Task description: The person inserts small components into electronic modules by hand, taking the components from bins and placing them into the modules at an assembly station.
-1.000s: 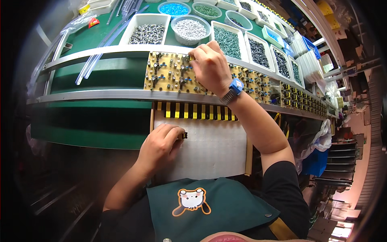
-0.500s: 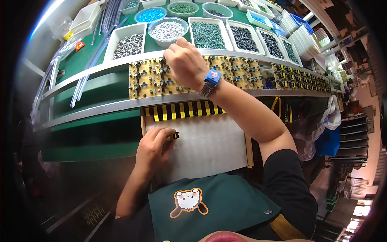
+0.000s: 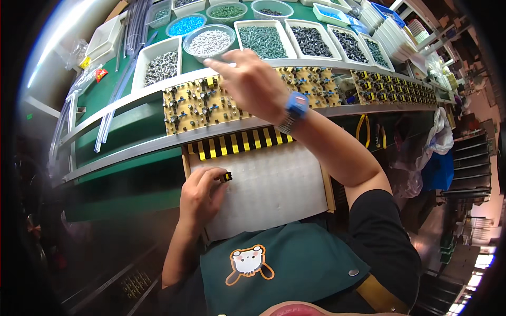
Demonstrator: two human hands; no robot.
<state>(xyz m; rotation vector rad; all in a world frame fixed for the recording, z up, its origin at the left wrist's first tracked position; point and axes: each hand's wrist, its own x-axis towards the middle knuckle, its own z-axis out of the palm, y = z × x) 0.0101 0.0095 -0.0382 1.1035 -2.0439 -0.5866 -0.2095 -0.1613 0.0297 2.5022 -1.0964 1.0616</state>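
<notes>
My left hand is closed over the foam-lined box, pinching a small black-and-yellow transformer between thumb and fingertips. Above the tan circuit board panel, my right hand hangs with its index finger stretched out toward the left. It is slightly blurred, and I see nothing in its fingers. A yellow-topped component stands at the panel's far edge, just below that finger. My right hand and wrist hide the middle of the panel. A row of black-and-yellow transformers lines the box's far side.
Behind the metal rail stand bins of small parts, including a round tub of white pieces and a tray of green ones. A second, filled panel sits to the right. Yellow-handled pliers hang below the rail.
My right hand has opened, lifting off the panel and shifting right. The yellow-topped component now shows where it was. My left hand still holds its transformer. The view has tilted slightly.
</notes>
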